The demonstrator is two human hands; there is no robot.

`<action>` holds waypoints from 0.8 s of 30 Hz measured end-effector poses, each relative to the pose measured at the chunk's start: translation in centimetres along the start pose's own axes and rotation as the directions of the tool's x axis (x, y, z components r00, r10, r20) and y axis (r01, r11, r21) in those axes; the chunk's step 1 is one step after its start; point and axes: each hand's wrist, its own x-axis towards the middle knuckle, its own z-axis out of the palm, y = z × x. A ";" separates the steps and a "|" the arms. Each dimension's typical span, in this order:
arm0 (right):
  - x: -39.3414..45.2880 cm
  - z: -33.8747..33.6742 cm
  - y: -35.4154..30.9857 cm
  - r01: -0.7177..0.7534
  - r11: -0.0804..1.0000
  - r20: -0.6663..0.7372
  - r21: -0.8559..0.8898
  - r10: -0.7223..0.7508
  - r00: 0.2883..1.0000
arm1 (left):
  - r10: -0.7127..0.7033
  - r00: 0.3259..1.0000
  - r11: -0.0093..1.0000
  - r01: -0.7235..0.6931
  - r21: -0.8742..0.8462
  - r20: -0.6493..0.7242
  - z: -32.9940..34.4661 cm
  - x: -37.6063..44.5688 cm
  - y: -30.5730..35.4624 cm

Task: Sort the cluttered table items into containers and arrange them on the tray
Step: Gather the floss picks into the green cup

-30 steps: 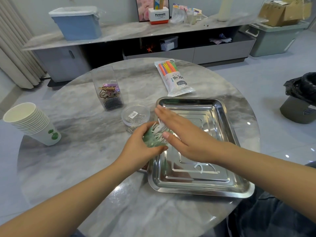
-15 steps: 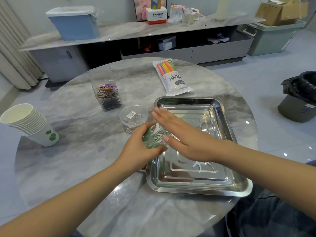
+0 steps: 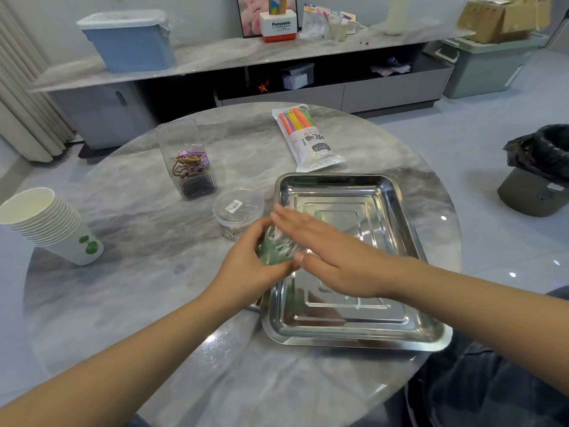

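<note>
so the left hand (image 3: 251, 266) has its fingers curled round a small green-tinted clear bag (image 3: 277, 248) with thin white sticks inside, holding it right at the left rim of the steel tray (image 3: 397, 192). the right hand (image 3: 332, 257) lies flat over the bag with fingers straight and together, pressing or brushing its top, not gripping anything. it's a bit blurry there so i can't tell exactly what the sticks are. one white bit (image 3: 358, 302) sits loose in the tray near the right wrist.

on the round marble tabletop (image 3: 147, 272), just left of the tray, there's a round clear tub (image 3: 237, 208) of paper clips, and behind it a tall clear box (image 3: 186, 160) with coloured clips. a pack of coloured sticks (image 3: 306, 138) lies behind the tray, and a stack of paper cups (image 3: 46, 223) lies tipped near the left edge.
</note>
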 end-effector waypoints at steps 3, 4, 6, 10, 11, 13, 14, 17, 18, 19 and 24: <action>-0.2 0.4 -0.1 0.036 0.999 0.059 -0.011 -0.036 0.998 | 0.023 0.999 0.998 -0.025 0.054 0.035 0.0 -0.4 0.0; -0.1 0.4 0.0 0.040 0.999 0.043 0.001 -0.040 0.998 | 0.033 0.998 0.996 -0.036 0.076 0.047 0.0 -0.6 0.0; 0.1 0.4 0.3 0.022 0.999 -0.058 0.043 -0.019 0.998 | 0.044 0.998 0.990 -0.050 0.130 0.046 0.0 -0.6 0.1; 0.8 0.4 1.0 0.030 0.999 -0.338 0.020 -0.021 0.941 | 0.072 0.997 0.979 -0.071 0.190 -0.001 0.0 -0.3 0.6; 1.0 0.4 1.3 0.040 0.999 -0.385 -0.002 -0.037 0.922 | 0.075 0.997 0.978 -0.073 0.196 -0.006 0.0 -0.3 0.7; 1.2 0.4 1.6 0.048 0.999 -0.445 -0.009 -0.047 0.894 | 0.080 0.997 0.980 -0.080 0.183 0.004 0.0 -0.4 0.7; 1.3 0.4 1.8 0.056 0.998 -0.469 -0.007 -0.053 0.882 | 0.083 0.996 0.981 -0.085 0.172 0.018 0.0 -0.4 0.6; 1.5 0.5 1.9 0.072 0.997 -0.484 0.027 -0.050 0.874 | 0.100 0.994 0.979 -0.106 0.176 0.041 -0.1 -0.5 0.3; 1.5 0.5 1.9 0.070 0.997 -0.470 0.044 -0.041 0.882 | 0.097 0.994 0.978 -0.103 0.182 0.042 -0.1 -0.5 0.2; 1.5 0.5 1.8 0.061 0.996 -0.451 0.061 -0.026 0.892 | 0.093 0.995 0.977 -0.099 0.188 0.044 -0.1 -0.6 0.2; 1.1 -0.1 1.3 -0.041 0.987 -0.424 0.154 0.104 0.900 | 0.067 0.997 0.984 -0.071 0.164 0.031 -0.1 -0.3 0.4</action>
